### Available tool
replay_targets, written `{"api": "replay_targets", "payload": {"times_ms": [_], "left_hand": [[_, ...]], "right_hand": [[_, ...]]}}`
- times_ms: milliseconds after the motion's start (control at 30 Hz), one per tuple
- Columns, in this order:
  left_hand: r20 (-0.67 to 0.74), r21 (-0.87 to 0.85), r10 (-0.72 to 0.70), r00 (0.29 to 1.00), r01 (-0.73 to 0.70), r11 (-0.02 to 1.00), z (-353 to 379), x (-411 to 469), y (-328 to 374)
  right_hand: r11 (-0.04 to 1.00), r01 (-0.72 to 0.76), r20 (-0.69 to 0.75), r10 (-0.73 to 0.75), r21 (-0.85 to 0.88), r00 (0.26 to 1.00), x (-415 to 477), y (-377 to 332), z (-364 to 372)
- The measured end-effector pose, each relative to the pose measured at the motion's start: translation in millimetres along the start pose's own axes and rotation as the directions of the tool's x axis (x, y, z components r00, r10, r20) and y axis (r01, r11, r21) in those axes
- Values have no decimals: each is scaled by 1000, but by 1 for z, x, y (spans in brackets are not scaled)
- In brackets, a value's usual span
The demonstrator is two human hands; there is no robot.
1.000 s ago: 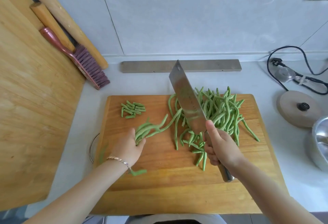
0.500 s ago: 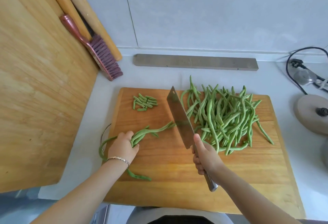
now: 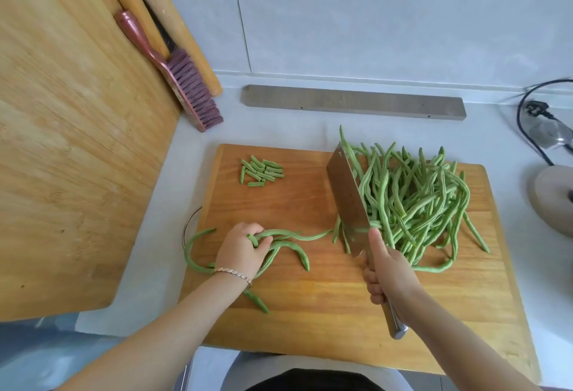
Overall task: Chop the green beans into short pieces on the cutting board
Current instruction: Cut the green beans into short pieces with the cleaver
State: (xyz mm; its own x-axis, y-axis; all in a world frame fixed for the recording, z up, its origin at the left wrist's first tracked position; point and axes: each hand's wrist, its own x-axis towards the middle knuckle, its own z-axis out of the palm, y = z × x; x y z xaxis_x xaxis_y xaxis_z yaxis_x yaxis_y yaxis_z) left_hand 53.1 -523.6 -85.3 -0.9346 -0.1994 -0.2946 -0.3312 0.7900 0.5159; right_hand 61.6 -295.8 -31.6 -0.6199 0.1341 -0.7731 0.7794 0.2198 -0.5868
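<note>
Your left grip (image 3: 245, 251) is curled round a few long green beans (image 3: 288, 233) at the near left of the cutting board (image 3: 310, 297), likely drawing them clear for lining up. Your right grip (image 3: 389, 273) is wrapped round the cleaver (image 3: 347, 201) handle, blade leaning against the uncut pile (image 3: 415, 198), seemingly to hold it back. Since half a second ago the blade has pressed into the pile's edge, and the cut pieces (image 3: 262, 170) lie unmoved at the far left.
</note>
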Motion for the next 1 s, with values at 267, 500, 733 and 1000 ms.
{"api": "replay_targets", "payload": {"times_ms": [267,500,733,1000], "left_hand": [[76,-218,-58,995,73,973,-34,2,5],[499,342,-81,863,-111,933,-48,3,-5],[486,504,-25,874,-256,825,-56,-3,21],[280,333,255,925,-343,878,-52,2,62]], "right_hand": [[1000,30,50,-30,-8,998,-4,-5,-3],[999,32,66,-30,-27,997,-4,-7,-5],[999,38,61,-36,-32,997,-6,-9,-13],[997,60,48,-58,-41,997,-6,-10,-18]]}}
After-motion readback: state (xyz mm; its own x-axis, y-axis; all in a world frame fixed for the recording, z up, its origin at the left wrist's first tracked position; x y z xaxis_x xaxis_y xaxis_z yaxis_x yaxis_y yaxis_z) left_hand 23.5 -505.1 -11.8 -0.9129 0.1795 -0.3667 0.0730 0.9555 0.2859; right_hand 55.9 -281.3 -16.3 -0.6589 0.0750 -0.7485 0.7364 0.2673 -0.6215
